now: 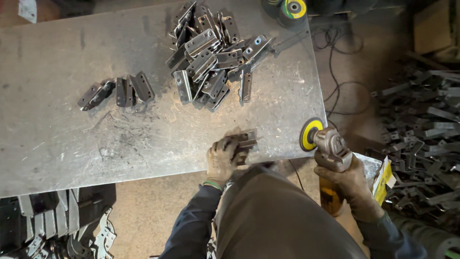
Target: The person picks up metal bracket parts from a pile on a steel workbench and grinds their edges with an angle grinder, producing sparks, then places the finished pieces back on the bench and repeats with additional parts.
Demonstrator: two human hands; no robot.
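The gloved left hand (221, 158) is pressing a small grey steel bracket (245, 140) flat near the scratched metal counter's (57, 144) front edge; the gloved right hand (352, 184) is gripping a yellow-disc angle grinder (322, 140) just beside it; the disc could be nicking the fingers if the bracket is slipping.

Dull grey steel table (72, 120) with dark scuffs, holding dark grey metal brackets (211, 57). Grimy tan gloves on both hands; the angle grinder (326, 146) is silver-grey with a yellow-centred black disc (310, 134). Sleeves are navy.
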